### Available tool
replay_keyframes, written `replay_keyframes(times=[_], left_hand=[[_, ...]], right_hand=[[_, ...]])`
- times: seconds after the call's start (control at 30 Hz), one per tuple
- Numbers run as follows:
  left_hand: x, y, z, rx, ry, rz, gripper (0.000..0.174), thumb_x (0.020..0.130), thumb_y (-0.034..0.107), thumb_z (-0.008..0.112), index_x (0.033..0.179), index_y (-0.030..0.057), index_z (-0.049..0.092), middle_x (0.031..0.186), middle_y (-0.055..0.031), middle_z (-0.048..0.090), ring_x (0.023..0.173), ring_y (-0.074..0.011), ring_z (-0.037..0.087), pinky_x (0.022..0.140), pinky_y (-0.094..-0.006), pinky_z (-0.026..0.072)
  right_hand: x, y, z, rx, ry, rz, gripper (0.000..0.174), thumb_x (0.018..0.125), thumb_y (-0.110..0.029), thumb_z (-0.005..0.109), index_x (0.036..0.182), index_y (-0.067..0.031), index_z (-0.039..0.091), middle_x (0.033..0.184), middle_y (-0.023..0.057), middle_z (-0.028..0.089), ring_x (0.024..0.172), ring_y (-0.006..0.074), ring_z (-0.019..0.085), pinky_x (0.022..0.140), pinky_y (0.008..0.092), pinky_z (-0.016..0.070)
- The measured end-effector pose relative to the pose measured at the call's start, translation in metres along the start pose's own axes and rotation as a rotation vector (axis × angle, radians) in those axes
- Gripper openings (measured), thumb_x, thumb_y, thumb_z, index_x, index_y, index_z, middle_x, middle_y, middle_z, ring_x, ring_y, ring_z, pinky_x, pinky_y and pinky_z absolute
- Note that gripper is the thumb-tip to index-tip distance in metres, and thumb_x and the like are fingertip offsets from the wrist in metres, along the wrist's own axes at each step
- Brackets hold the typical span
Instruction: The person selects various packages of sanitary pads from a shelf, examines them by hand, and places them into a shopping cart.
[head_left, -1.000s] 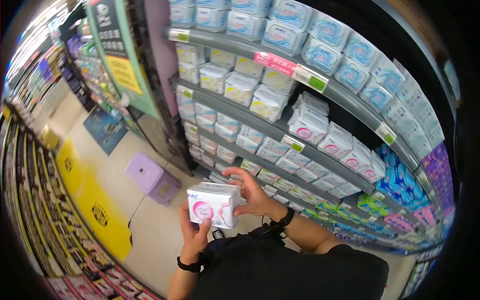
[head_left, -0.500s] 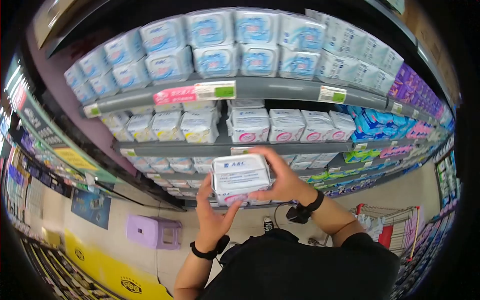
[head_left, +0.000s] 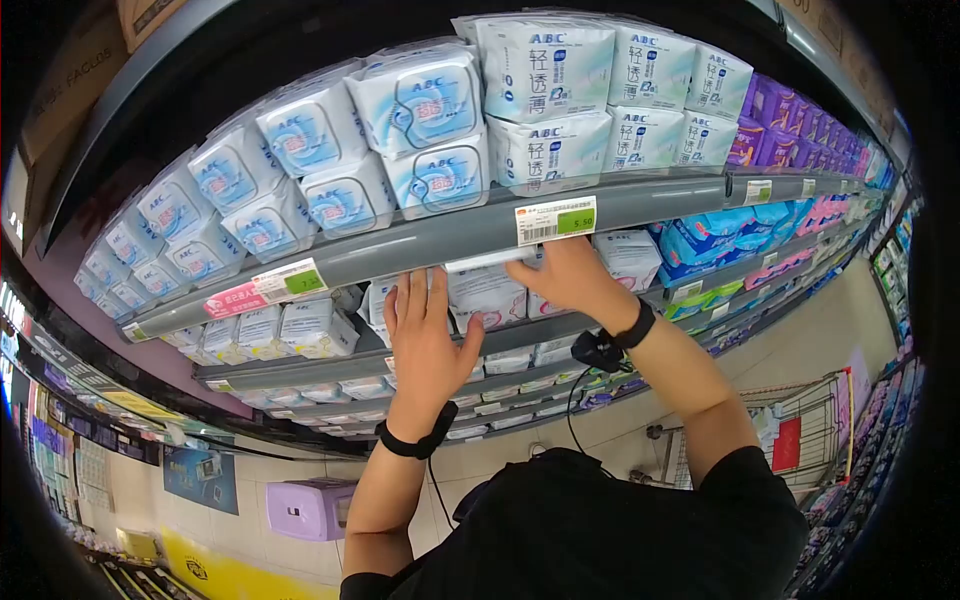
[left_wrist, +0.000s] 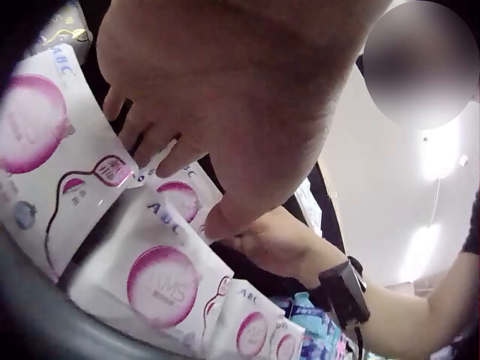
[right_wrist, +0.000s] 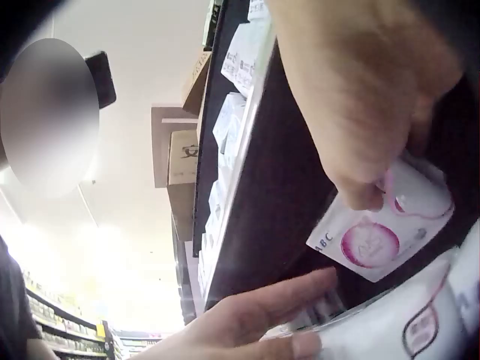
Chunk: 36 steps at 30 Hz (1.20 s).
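A white ABC sanitary pad pack [right_wrist: 370, 244] with a pink circle is in my right hand [head_left: 575, 280], inside the shelf. My right thumb lies across its front in the right wrist view; the fingers behind are mostly hidden. In the head view only its pale edge [head_left: 490, 260] shows, just under the upper shelf lip. My left hand [head_left: 425, 335], fingers extended, lies against the matching packs to the left. The front row holds a matching pack [left_wrist: 161, 281], close below my left thumb in the left wrist view.
The upper shelf lip [head_left: 420, 235] with price tags overhangs both hands. Blue-and-white packs [head_left: 435, 100] are stacked on it. Yellow-marked packs [head_left: 315, 328] stand to the left, blue packs [head_left: 705, 245] to the right. A shopping cart [head_left: 810, 430] and a purple stool [head_left: 305, 508] stand on the floor.
The pack has gone from in front of my body, held in both hands, up into the shelf above the front row. My left hand has come off it onto the neighbouring packs.
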<state>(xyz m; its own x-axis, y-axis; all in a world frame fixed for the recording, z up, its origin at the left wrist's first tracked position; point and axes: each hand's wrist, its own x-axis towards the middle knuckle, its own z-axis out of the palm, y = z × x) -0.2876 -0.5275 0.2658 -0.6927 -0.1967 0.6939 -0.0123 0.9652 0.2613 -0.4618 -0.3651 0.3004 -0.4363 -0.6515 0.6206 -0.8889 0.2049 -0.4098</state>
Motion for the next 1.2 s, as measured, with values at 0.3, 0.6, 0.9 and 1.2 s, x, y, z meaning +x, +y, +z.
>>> replay_keyframes(times=[0.3,0.6,0.9,1.2], left_hand=[[-0.002,-0.002,0.028,0.106,-0.102,0.038,0.066,0.085,0.035,0.081,0.139,0.0021,0.061,0.150,-0.0240,0.056,0.138,-0.0430,0.053,0.116,-0.0555,0.0360],[-0.006,0.001,0.029,0.123,-0.082,0.023,0.065,0.087,0.033,0.078,0.142,0.0033,0.059,0.151,-0.0208,0.056,0.139,-0.0427,0.052,0.117,-0.0558,0.0352],[-0.004,-0.011,0.018,0.062,-0.147,0.100,0.068,0.085,0.029,0.080,0.144,0.0029,0.056,0.155,-0.0236,0.051,0.139,-0.0430,0.052,0.116,-0.0557,0.0361],[-0.078,0.011,0.035,-0.357,-0.045,0.287,0.038,0.080,0.013,0.079,0.116,0.0067,0.068,0.126,-0.0175,0.068,0.115,-0.0400,0.065,0.095,-0.0514,0.0505]], right_hand=[[0.048,0.073,0.015,-0.083,-0.272,-0.137,0.037,0.098,-0.035,0.067,0.125,-0.0107,0.069,0.124,0.0151,0.071,0.110,0.0360,0.067,0.096,0.0445,0.0525],[0.066,0.084,0.032,0.176,-0.623,-0.101,0.045,0.100,-0.039,0.065,0.134,-0.0103,0.066,0.133,0.0157,0.069,0.115,0.0363,0.066,0.103,0.0446,0.0497],[-0.007,-0.002,0.007,-0.157,-0.086,-0.074,0.044,0.095,-0.033,0.073,0.127,-0.0042,0.067,0.129,0.0227,0.066,0.117,0.0397,0.064,0.102,0.0449,0.0503],[-0.256,-0.088,0.046,0.633,-0.257,0.574,0.014,0.096,-0.008,0.070,0.108,-0.0024,0.067,0.113,0.0145,0.067,0.098,0.0297,0.068,0.085,0.0398,0.0549]])
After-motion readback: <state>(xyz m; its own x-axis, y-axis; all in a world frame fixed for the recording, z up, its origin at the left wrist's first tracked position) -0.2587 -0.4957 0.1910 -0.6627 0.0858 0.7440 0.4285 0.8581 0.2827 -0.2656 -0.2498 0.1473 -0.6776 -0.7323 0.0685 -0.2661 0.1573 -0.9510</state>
